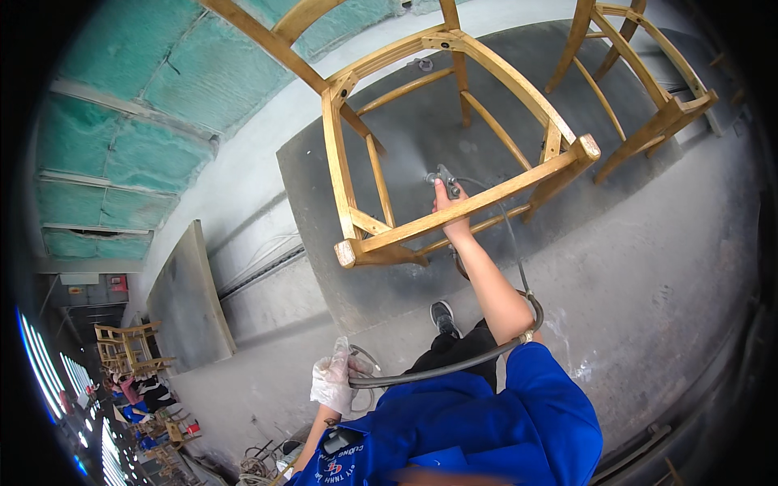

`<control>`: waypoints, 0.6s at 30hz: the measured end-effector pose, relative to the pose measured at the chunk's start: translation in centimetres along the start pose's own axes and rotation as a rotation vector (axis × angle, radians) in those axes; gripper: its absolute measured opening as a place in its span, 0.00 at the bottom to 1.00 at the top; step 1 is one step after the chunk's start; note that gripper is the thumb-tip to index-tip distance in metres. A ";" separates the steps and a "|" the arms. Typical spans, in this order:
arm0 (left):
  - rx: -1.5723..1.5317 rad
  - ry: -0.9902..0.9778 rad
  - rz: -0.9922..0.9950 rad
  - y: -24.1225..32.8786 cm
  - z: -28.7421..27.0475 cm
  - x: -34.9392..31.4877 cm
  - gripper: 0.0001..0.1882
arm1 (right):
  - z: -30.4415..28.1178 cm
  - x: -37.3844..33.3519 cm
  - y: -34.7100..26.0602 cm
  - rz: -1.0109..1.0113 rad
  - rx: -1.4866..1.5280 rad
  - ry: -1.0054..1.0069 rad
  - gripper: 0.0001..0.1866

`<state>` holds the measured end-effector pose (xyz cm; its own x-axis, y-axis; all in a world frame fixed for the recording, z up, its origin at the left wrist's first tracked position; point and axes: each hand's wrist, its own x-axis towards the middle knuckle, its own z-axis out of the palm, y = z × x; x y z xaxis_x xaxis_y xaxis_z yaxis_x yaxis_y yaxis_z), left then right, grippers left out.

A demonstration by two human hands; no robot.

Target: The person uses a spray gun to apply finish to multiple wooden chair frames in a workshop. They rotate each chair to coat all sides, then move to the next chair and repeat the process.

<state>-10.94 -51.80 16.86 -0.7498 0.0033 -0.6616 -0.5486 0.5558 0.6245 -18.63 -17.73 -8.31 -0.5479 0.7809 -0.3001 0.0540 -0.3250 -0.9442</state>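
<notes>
A wooden chair frame [367, 240] without a seat panel stands tilted in front of me, its legs pointing away. My right hand [450, 211], bare, is closed around a metal spray gun [443, 180] beside the chair's near rail. A pale mist shows left of the gun's nozzle, within the frame's opening. From the gun a thin hose [510, 231] runs back along my right arm. My left hand [332, 381], in a thin translucent glove, grips a thicker dark hose [438, 374] low at the left, near my body. What holds the chair up is hidden.
A second wooden chair [664, 117] stands at the upper right. Behind both is a large dark panel [324, 211], and another panel [190, 300] leans at the left. Teal filter sheets [113, 146] cover the upper left. Farther off are stacked chairs [130, 348] and people.
</notes>
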 end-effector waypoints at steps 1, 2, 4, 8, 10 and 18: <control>0.007 0.006 0.011 -0.1 -0.1 0.0 0.35 | 0.1 0.2 0.4 -0.035 -0.053 0.045 0.31; 0.013 0.012 0.023 -0.2 -0.2 -0.1 0.35 | 0.3 0.3 0.7 -0.071 -0.105 0.089 0.31; 0.028 0.008 0.041 -0.4 -0.6 -0.2 0.35 | 0.4 0.2 0.7 -0.069 -0.105 0.103 0.32; 0.033 0.007 0.023 -0.9 -1.0 0.3 0.36 | 0.1 -1.2 0.0 0.003 0.033 0.027 0.32; 0.033 0.018 0.016 -1.1 -1.2 0.5 0.37 | 0.1 -1.5 0.0 -0.006 0.035 0.006 0.31; 0.104 0.052 0.036 -1.4 -2.7 0.1 0.36 | 0.3 -0.6 1.3 -0.288 -0.060 0.283 0.16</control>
<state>-11.26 -54.81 16.99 -0.7880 -0.0167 -0.6155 -0.4818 0.6392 0.5994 -18.42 -18.78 -9.32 -0.2968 0.9541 -0.0399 -0.0148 -0.0463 -0.9988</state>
